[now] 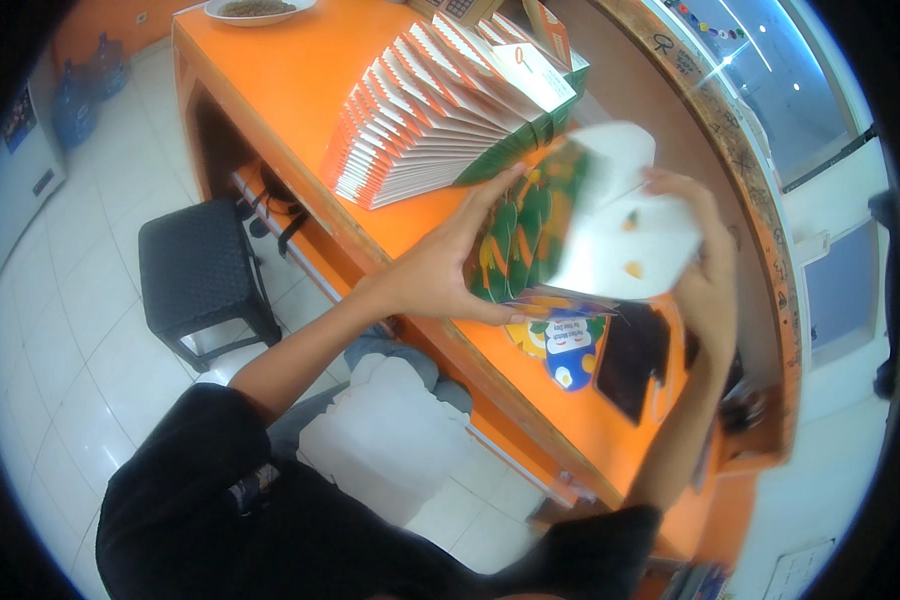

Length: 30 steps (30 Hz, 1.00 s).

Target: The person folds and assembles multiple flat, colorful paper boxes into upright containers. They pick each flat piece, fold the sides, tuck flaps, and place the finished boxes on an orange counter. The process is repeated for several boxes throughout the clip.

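A green paper food box (525,235) with a printed orange leaf and vegetable pattern is held tilted above the orange table. My left hand (448,268) is wrapped round its green side, the thumb low and the fingers on top. White flaps (620,245) stand out from the box's open end, blurred a little by motion. My right hand (708,262) grips the outer edge of these flaps, fingers bent over it. Just beyond my left hand, a fanned row of folded cartons (430,120), white, orange and green, lies on the table (280,95).
Colourful printed cards (570,360) and a dark flat device (632,362) lie under the box. White paper pieces (380,440) rest at my lap. A black stool (200,275) stands left of the table. A plate (260,10) sits at the far end, and a wall rises at right.
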Motion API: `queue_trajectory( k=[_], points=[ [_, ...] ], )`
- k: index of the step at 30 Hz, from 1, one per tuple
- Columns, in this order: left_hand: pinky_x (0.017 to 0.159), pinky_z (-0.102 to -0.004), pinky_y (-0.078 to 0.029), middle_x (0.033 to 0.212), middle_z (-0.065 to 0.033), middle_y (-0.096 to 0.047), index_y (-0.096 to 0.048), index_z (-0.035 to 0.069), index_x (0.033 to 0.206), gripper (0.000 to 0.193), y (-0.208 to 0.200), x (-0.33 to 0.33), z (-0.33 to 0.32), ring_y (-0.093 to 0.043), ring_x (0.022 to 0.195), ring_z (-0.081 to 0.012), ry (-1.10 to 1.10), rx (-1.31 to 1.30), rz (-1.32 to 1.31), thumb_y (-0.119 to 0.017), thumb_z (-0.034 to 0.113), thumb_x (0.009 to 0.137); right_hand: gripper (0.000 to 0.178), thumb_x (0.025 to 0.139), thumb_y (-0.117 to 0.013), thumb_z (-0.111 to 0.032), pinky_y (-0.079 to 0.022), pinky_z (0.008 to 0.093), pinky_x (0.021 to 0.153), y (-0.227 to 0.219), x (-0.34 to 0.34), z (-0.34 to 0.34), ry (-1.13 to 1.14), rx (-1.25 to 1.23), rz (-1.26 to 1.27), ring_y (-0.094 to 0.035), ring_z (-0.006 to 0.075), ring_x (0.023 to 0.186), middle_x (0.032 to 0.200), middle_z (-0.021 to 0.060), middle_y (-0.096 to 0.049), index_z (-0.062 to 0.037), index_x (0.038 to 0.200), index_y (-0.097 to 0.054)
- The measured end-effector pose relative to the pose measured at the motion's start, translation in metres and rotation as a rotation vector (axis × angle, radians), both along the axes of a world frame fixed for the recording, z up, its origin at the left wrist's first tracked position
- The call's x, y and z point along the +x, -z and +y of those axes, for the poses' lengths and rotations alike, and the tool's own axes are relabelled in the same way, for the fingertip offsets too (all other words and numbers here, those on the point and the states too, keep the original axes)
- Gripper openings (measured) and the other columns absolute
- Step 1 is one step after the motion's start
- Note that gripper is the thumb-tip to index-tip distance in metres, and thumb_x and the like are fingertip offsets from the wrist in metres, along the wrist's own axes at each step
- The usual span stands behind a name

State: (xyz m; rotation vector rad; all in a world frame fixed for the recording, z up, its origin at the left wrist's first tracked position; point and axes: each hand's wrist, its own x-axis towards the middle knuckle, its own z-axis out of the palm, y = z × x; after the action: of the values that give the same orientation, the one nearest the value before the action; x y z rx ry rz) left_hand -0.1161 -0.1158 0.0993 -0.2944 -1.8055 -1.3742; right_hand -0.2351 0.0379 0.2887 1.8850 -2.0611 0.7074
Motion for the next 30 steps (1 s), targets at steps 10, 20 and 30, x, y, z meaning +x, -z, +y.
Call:
queue_trajectory(
  k=[10,20,30],
  points=[
    [0.102,-0.0399,-0.036,0.132,-0.0181,-0.033,-0.013,0.010,0.145,0.117,-0.008,-0.001,0.005,-0.041,0.122,-0.0339,-0.125,-0.047,-0.020,-0.084,0.027,0.054,0.087,0.054,-0.074,-0.067,-0.024,0.0503,0.109,-0.015,0.012,0.016,0.136,0.284,0.466,-0.044,0.0388,0.126,0.127,0.0247,-0.053,-0.0066,0.114,-0.062],
    [0.100,-0.0401,-0.040,0.134,-0.0226,-0.034,-0.008,0.007,0.144,0.120,-0.006,-0.003,0.013,-0.044,0.122,-0.0347,-0.257,-0.126,0.058,-0.086,0.029,0.056,0.045,0.079,-0.071,-0.037,-0.051,0.0277,0.068,0.032,0.057,0.002,0.046,0.338,-0.075,-0.069,0.0234,0.072,0.075,0.0147,-0.068,0.0004,0.104,-0.063],
    [0.094,-0.0338,-0.043,0.122,-0.0164,-0.042,-0.003,-0.002,0.139,0.121,0.009,-0.010,0.022,-0.050,0.112,-0.0260,-0.103,0.230,-0.129,-0.088,0.019,0.057,0.047,0.078,-0.064,-0.049,-0.042,0.0316,0.046,0.040,0.026,-0.036,-0.107,0.212,-0.040,-0.055,0.0215,0.045,0.053,0.0116,-0.059,-0.0021,0.075,-0.068]
  ],
)
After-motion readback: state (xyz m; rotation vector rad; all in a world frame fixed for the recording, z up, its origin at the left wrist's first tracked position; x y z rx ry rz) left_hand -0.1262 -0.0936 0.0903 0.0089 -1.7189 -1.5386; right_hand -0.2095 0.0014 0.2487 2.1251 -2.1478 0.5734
